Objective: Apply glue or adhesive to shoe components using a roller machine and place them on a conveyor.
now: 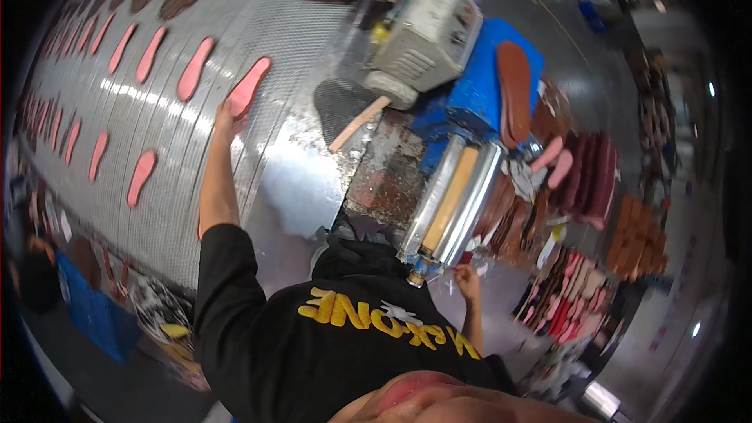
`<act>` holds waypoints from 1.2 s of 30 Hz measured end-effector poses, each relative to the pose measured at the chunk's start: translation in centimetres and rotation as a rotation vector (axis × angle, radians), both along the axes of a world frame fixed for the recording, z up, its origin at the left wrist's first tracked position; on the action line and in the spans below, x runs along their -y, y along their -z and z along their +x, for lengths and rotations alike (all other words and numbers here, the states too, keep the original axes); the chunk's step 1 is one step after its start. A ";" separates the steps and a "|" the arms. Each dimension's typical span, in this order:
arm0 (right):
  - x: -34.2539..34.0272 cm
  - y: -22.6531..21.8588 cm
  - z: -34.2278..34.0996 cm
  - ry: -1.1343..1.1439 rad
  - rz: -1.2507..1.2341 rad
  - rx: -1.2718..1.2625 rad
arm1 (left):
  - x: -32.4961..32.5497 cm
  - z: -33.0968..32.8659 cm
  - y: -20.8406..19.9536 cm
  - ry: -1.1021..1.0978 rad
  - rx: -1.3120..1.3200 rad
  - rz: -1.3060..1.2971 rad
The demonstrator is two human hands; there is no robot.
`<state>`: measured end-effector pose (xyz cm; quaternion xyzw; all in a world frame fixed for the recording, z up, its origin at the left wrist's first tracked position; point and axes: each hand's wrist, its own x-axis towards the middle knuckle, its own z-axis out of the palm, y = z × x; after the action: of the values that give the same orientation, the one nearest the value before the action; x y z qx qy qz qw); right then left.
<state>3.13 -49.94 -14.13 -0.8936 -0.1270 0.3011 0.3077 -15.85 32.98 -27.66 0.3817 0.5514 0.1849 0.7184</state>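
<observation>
My left hand (pixel 225 119) reaches out over the ribbed metal conveyor surface (pixel 258 19) and is closed on the heel end of a pink insole (pixel 252 82). The insole's toe end points away from me. More pink insoles (pixel 196 69) lie in two rows to the left. My right hand (pixel 468 280) is beside the near end of a roller machine (pixel 450 196), its fingers pinched together. Whatever they may hold is too small to make out. The machine has shiny metal rollers with a tan strip between them.
Beyond the rollers stand a blue housing (pixel 489 59) and a grey motor (pixel 429 31). Brown insole shapes (pixel 513 94) lean on the housing. To the right are loose pink insoles (pixel 559 166), maroon stacks (pixel 587 176) and bundled pieces (pixel 568 298). A blue bin (pixel 94 305) stands at left.
</observation>
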 end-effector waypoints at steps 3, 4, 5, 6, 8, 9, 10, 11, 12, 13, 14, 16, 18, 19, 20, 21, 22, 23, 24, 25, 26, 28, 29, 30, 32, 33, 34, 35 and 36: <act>0.3 -0.4 1.0 0.148 0.066 -0.105 | 0.8 0.1 1.4 0.101 0.281 -0.040; 0.2 -0.2 2.4 -0.040 -0.003 0.076 | -0.7 -1.8 1.9 0.095 0.281 -0.029; -0.7 -1.5 3.8 -0.154 -0.128 0.209 | -0.8 -2.2 1.2 0.233 0.150 0.043; -3.6 -1.7 5.5 -0.005 0.152 0.083 | -5.3 -6.6 0.6 0.290 0.044 0.133; -1.0 -3.9 6.8 0.156 0.047 0.151 | -0.7 0.1 -0.3 0.207 -0.452 0.285; -2.5 -5.9 8.0 0.188 0.144 0.154 | -0.9 -0.5 -1.6 0.277 -0.510 0.340; -2.1 -5.2 9.5 0.217 0.214 0.223 | -0.8 -1.1 -2.1 0.264 -0.470 0.344; -2.9 -6.3 10.6 0.253 0.174 0.248 | 0.3 -1.2 -2.8 0.278 -0.471 0.360; -3.0 -6.5 11.9 0.243 0.086 0.375 | 2.3 -1.2 -3.4 0.291 -0.396 0.342; -2.8 -6.1 13.0 0.300 0.076 0.392 | 4.4 -0.9 -4.1 0.304 -0.323 0.326; -2.7 -5.0 14.4 0.321 0.047 0.477 | 6.5 -0.6 -4.5 0.352 -0.286 0.295; -5.1 -4.8 16.1 0.364 0.007 0.510 | 11.9 -1.0 -5.4 0.445 -0.254 0.263; -5.8 -4.5 17.2 0.431 0.008 0.445 | 19.5 -0.1 -7.0 0.578 -0.203 0.248; -5.3 -4.1 17.7 0.489 0.005 0.384 | 23.1 0.2 -8.1 0.650 -0.162 0.239; -3.9 -2.9 18.5 0.499 0.009 0.378 | 26.2 0.3 -8.9 0.695 -0.162 0.230; -1.4 -0.9 19.5 0.523 -0.134 0.502 | 29.2 0.8 -9.4 0.747 -0.156 0.218; -0.4 0.2 20.6 0.521 -0.265 0.618 | 31.9 0.3 -9.8 0.732 -0.156 0.188; 1.2 1.0 21.5 0.567 -0.342 0.531 | 34.5 0.1 -10.3 0.718 -0.155 0.157; 2.3 1.0 21.3 0.626 -0.405 0.440 | 37.0 0.4 -10.6 0.710 -0.171 0.121; 2.6 0.7 21.3 0.665 -0.460 0.350 | 38.7 -0.1 -10.9 0.682 -0.188 0.088; 3.2 1.2 21.7 0.650 -0.443 0.342 | 39.7 -1.4 -10.0 0.624 -0.194 0.091; 5.7 4.1 22.5 0.646 -0.405 0.242 | 42.6 -1.4 -11.1 0.589 -0.210 0.058; 6.4 5.2 22.9 0.626 -0.394 0.235 | 43.6 -1.4 -12.1 0.559 -0.227 0.062; 7.2 6.1 23.1 0.626 -0.349 0.255 | 44.0 -1.3 -13.2 0.521 -0.227 0.068; 8.2 7.5 23.0 0.619 -0.279 0.416 | 43.1 -2.3 -14.3 0.451 -0.315 0.121; 8.5 8.0 22.6 0.614 -0.249 0.559 | 42.3 -2.8 -14.7 0.441 -0.304 0.162; 8.5 7.3 22.4 0.607 -0.107 0.588 | 41.7 -2.7 -15.9 0.451 -0.322 0.241; 8.4 5.5 22.1 0.606 0.034 0.605 | 41.4 -1.9 -17.4 0.422 -0.343 0.269; 7.7 3.3 21.8 0.560 0.045 0.667 | 40.7 -1.5 -18.7 0.434 -0.343 0.318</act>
<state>24.96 -57.60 -17.40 -0.9350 0.0213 -0.1017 0.3391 -17.36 -7.76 -8.91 0.6235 0.5343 0.0444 0.5690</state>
